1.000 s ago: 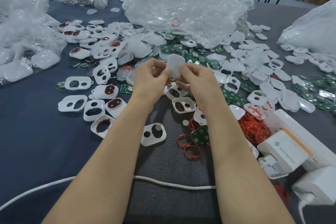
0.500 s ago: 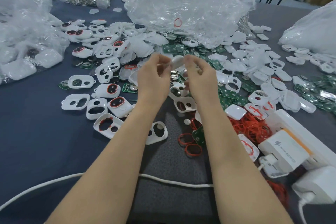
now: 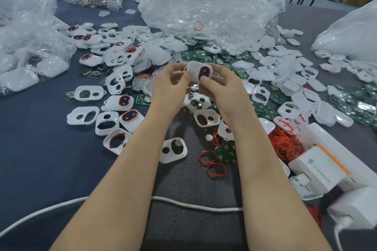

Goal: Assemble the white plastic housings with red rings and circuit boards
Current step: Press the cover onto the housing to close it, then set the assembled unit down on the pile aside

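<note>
Both hands, left [image 3: 170,87] and right [image 3: 223,90], pinch one white housing [image 3: 193,69] by its ends, raised above mid-worktop. Long axis runs roughly left to right. Face turned toward the camera; red ring [image 3: 203,73] sits at its right end.

Worktop [image 3: 40,159]: dark blue-grey cloth. Strewn with loose housings [image 3: 106,122], green circuit boards [image 3: 225,152], a heap of red rings [image 3: 283,142], clear plastic bags [image 3: 204,2]. White cable [image 3: 193,206] crosses near edge; white charger [image 3: 318,171] right. Furniture legs behind.
</note>
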Action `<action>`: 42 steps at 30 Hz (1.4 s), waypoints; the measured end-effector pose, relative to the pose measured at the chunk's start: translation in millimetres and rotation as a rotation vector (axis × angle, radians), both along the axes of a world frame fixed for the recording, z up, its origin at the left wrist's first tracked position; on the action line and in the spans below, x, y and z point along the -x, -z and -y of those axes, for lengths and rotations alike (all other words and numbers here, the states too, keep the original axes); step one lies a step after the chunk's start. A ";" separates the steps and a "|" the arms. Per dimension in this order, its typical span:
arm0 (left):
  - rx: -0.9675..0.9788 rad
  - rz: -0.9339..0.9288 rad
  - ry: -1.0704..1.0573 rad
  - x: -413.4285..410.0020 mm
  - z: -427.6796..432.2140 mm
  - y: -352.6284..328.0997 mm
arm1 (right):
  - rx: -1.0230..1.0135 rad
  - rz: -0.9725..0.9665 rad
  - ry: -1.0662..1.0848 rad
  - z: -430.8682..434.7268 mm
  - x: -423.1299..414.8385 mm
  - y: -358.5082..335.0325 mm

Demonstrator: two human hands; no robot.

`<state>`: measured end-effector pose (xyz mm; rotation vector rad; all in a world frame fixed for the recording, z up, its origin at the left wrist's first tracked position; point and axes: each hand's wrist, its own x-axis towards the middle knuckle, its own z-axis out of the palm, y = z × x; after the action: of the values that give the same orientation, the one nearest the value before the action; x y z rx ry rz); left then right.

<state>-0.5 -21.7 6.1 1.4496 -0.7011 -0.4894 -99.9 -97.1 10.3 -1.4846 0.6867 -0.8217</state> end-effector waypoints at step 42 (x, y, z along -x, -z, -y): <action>-0.109 0.058 0.084 -2.7 -0.8 2.7 | 0.054 -0.128 -0.013 -4.1 -3.3 1.0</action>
<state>2.3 -20.9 3.4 1.5463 -0.7940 -0.5598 -96.6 -93.0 9.3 -1.5994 0.7543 -0.7456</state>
